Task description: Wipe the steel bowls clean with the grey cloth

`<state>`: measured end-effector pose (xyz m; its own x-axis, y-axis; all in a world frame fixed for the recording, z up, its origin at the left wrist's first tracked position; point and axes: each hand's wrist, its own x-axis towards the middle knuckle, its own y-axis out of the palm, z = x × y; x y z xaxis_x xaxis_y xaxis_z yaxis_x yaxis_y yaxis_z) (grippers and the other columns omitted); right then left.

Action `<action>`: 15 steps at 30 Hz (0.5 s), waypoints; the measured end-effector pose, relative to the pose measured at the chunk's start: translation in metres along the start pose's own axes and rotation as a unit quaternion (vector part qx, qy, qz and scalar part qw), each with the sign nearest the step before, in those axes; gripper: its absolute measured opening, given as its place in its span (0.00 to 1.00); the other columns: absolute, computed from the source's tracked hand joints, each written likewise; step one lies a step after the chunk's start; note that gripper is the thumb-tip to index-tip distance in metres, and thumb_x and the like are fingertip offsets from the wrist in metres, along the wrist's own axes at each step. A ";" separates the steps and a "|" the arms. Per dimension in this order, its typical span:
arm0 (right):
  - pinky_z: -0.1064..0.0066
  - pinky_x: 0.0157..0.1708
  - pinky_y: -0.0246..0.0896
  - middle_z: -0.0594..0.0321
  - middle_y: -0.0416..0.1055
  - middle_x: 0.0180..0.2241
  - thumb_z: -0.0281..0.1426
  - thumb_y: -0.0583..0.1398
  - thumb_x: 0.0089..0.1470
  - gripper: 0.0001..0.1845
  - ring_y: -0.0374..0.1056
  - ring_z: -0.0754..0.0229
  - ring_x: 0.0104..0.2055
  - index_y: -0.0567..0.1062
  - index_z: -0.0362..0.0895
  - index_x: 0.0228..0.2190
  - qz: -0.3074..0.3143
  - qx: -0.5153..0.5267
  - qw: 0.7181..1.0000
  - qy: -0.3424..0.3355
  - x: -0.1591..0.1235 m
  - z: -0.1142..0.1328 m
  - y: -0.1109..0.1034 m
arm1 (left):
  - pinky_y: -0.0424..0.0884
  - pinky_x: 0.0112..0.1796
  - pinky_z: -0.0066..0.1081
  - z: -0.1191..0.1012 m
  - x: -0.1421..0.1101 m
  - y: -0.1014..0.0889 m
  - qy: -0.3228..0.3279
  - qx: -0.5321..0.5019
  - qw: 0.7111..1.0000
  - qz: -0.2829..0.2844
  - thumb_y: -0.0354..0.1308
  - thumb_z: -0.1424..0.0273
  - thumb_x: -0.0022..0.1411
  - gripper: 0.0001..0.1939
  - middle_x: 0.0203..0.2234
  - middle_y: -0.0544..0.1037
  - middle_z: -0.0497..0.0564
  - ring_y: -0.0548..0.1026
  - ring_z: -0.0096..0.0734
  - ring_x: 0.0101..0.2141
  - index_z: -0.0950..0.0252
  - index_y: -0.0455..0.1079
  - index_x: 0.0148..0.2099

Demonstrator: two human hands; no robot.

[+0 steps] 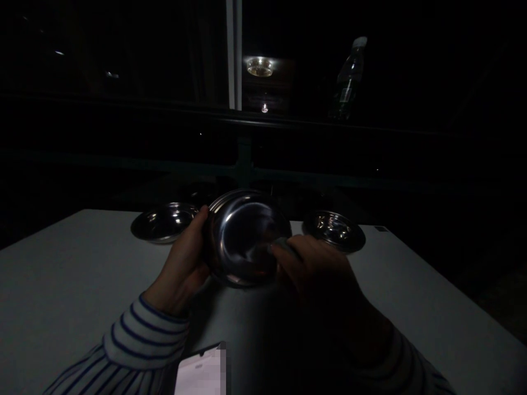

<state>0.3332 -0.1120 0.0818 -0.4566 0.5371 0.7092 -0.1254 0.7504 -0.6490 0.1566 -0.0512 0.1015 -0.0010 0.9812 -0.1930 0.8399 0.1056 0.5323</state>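
Note:
A shiny stainless steel bowl is held up above the white table, tilted so that a broad round face points toward me. My left hand grips its left side, with the thumb on the rim. At its lower right side is my right hand, fingers curled round a small greyish wad, perhaps a cloth or sponge, which lies against the metal. Shadow hides much of this hand, and the wad's exact kind is unclear.
Two more steel bowls stand on the white table: one at left, one at right. A lit phone lies near the front edge. A plastic bottle stands behind the table by dark window panes.

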 end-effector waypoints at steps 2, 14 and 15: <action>0.71 0.24 0.40 0.63 0.65 0.24 0.29 0.52 0.53 0.10 0.54 0.63 0.25 0.73 0.44 0.34 -0.002 0.032 0.999 -0.029 -0.001 0.000 0.001 | 0.71 0.19 0.25 0.000 0.000 0.001 0.003 0.004 1.000 -0.004 0.51 0.65 0.59 0.12 0.20 0.76 0.48 0.73 0.27 0.19 0.67 0.71 0.32; 0.71 0.26 0.46 0.60 0.67 0.29 0.30 0.53 0.52 0.11 0.59 0.61 0.30 0.72 0.43 0.37 0.003 0.030 0.999 0.023 -0.002 -0.006 0.009 | 0.71 0.20 0.27 0.006 -0.002 0.002 0.004 0.029 0.999 -0.021 0.52 0.65 0.58 0.12 0.21 0.77 0.50 0.74 0.29 0.20 0.67 0.71 0.33; 0.70 0.27 0.47 0.60 0.67 0.29 0.29 0.53 0.53 0.11 0.59 0.61 0.30 0.72 0.42 0.37 -0.010 0.013 0.999 0.050 -0.002 -0.005 0.011 | 0.71 0.20 0.27 0.008 -0.002 0.003 -0.006 0.039 0.999 -0.018 0.52 0.64 0.57 0.11 0.21 0.77 0.50 0.74 0.29 0.20 0.67 0.71 0.33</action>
<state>0.3373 -0.1024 0.0749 -0.3639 0.5581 0.7457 -0.1575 0.7522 -0.6398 0.1635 -0.0540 0.0963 -0.0256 0.9752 -0.2200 0.8791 0.1268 0.4594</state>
